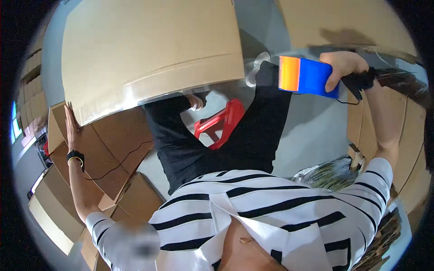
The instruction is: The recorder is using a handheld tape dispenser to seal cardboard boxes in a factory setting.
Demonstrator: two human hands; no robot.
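A large cardboard box (153, 40) stands in front of me, with shiny clear tape (131, 99) along its near edge. My left hand (71, 123) lies flat with straight fingers against the box's near left corner. To the right of the box, my right hand (346, 67) grips a blue and orange tape dispenser (316, 77) from its right end. The dispenser's toothed orange edge points left, toward the box, and is apart from it. Part of my right palm is hidden behind a black wrist covering (361, 83).
Between my black-trousered legs is a red plastic stool (221, 122). Brown cardboard (113, 149) lies at my left, under a thin black cord (120, 165). Another large box (343, 22) stands far right. Cardboard stacks (384, 122) and a plastic-wrapped bundle (327, 174) are at my right.
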